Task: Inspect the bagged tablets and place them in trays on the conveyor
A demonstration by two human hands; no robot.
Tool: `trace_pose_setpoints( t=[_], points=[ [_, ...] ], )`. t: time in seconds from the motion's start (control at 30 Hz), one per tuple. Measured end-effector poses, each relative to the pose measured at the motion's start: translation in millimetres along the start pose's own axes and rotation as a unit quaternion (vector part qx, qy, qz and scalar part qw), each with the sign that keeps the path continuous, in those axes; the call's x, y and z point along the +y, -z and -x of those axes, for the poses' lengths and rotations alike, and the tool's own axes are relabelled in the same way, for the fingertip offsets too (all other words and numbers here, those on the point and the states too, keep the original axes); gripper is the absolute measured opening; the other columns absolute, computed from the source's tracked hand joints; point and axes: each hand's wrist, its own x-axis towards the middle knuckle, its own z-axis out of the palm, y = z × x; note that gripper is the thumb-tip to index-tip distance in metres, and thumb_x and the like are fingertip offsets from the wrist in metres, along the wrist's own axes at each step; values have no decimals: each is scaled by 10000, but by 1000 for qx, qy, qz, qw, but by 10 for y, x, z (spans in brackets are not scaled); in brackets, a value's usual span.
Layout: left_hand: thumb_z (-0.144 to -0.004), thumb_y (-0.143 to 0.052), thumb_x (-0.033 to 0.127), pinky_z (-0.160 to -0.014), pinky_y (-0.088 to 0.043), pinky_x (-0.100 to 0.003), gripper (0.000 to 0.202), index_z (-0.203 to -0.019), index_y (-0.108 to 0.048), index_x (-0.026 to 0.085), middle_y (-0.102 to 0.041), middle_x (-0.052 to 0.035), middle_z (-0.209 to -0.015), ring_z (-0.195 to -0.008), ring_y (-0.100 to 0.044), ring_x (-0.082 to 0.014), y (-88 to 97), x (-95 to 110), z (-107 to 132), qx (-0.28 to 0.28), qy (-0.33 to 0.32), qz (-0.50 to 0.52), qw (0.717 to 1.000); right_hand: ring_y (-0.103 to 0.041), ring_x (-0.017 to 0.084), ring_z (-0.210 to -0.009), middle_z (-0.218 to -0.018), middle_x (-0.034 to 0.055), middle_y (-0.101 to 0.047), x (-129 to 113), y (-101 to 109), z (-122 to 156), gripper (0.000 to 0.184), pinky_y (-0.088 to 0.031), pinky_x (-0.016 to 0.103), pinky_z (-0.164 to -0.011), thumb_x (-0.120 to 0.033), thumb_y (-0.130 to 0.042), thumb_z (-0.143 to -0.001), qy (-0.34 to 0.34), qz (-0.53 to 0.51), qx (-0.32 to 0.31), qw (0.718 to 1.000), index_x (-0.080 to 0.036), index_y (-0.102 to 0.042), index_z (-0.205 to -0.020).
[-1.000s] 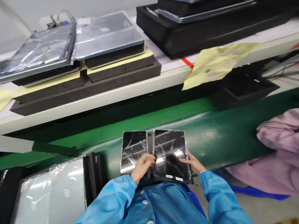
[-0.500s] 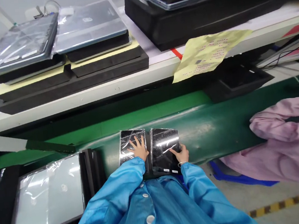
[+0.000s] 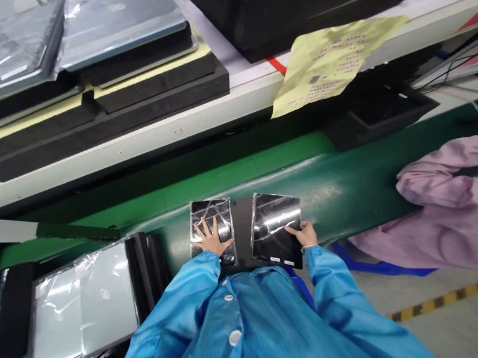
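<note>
Left hand is lying flat, fingers spread wide, on film-wrapped black panel; right hand is pinching outer edge of second panel, thumb on top; dark pad is showing between hands

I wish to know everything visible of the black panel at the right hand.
The black panel is flat, glossy and roughly rectangular, with clear, wrinkled film and two small white labels near its lower edge. It sits slightly turned, partly over a dark grey board; any lift is unclear. The right hand holds its right edge, thumb on top.
</note>
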Motion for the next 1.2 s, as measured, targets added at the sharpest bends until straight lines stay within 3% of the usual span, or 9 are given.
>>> trace_pose_setpoints(
  t=[0.27,0.43,0.6,0.73,0.9,1.0,1.07,1.13,1.2],
  points=[
    [-692,-813,664,-1030,-227,-875,1305,-1643,-12,264,97,-204,-1713,-1533,68,-562,20,278,90,-7,34,1,999,-686,314,-801,-846,113,-687,-886,238,707,525,-516,406,-742,-252,-579,-915,115,193,-10,974,-132,-502,-1420],
    [-650,-895,520,-1001,-201,-905,1314,-1651,-79,275,65,-266,-1700,-1502,50,-622,143,367,136,7,20,27,999,-575,352,-1302,-1466,172,-546,-1184,-225,980,774,-564,435,-908,-22,-529,-850,211,273,-83,935,-248,-370,-1573],
    [-665,-888,360,-1048,-356,-790,1258,-1658,-125,236,-48,-309,-1686,-1480,-123,-638,427,198,273,-9,-41,100,994,-438,366,-1426,-1590,160,-382,-951,-771,1115,614,-572,503,-993,-196,-638,-968,248,299,-142,910,-218,-413,-1539],
    [-793,-717,237,-1055,-521,-521,1136,-1660,16,273,-249,-238,-1673,-1423,-455,-467,752,-161,421,-5,-103,180,978,-436,353,-1422,-1606,142,-354,-710,-883,1031,552,-538,522,-1046,-267,-655,-979,272,276,-165,907,-219,-467,-1496],
    [-838,-505,113,-977,-570,-501,939,-1664,-95,288,-409,-154,-1619,-1138,-710,-358,957,-553,521,41,-91,265,959,-416,301,-1445,-1608,138,-373,-381,-594,637,518,-431,488,-1150,-336,-622,-990,247,238,-141,929,-185,-497,-1469],
    [-857,-459,108,-1016,-546,-457,841,-1647,-220,273,-525,-106,-1543,-1168,-692,-315,990,-764,520,89,-73,326,938,-296,381,-1503,-1617,266,-283,-134,-314,388,779,-344,543,-1184,-436,-677,-912,162,229,-76,957,-47,-380,-1519],
    [-878,-468,141,-1038,-529,-437,765,-1620,-315,246,-641,-93,-1417,-1153,-692,-288,1027,-941,498,124,-49,371,919,-455,405,-1386,-1477,327,-452,25,-155,250,902,-417,524,-1106,-490,-731,-806,109,216,-79,967,22,-400,-1470],
    [-886,-513,204,-1049,-522,-437,717,-1591,-384,204,-728,-88,-1260,-1105,-706,-274,1087,-1143,487,161,-15,420,893,-648,352,-1092,-1157,236,-683,153,-52,136,725,-513,464,-944,-504,-735,-737,72,197,-121,970,-47,-584,-1280],
    [-871,-570,268,-1093,-497,-414,720,-1570,-426,177,-733,-85,-1253,-1175,-681,-270,1159,-1331,522,193,7,469,862,-676,301,-896,-895,127,-720,230,0,50,486,-523,428,-861,-493,-741,-670,51,180,-153,970,-141,-666,-996]
  ],
)
